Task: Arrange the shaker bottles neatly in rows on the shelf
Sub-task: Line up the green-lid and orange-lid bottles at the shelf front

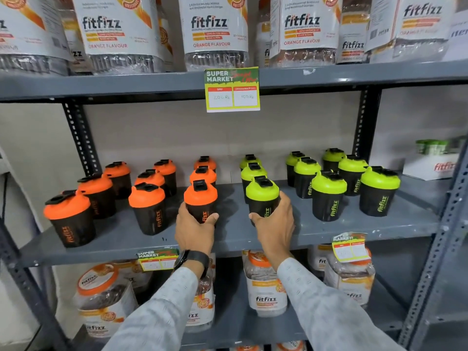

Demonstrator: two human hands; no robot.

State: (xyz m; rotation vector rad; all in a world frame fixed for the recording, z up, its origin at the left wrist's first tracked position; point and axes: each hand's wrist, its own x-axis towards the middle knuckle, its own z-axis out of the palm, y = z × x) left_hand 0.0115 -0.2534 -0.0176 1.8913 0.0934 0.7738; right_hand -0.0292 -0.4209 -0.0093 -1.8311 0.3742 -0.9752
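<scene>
Black shaker bottles stand on the grey middle shelf: several with orange lids on the left, several with green lids on the right, in rows running front to back. My left hand is wrapped around the front orange-lidded shaker of the third orange row. My right hand grips the front green-lidded shaker of the first green row. Both bottles stand upright on the shelf. More orange shakers stand to the left and more green shakers to the right.
A price tag hangs from the upper shelf edge, above which stand large fitfizz jars. More jars fill the lower shelf. Perforated uprights frame the rack. A white fitfizz box sits at far right.
</scene>
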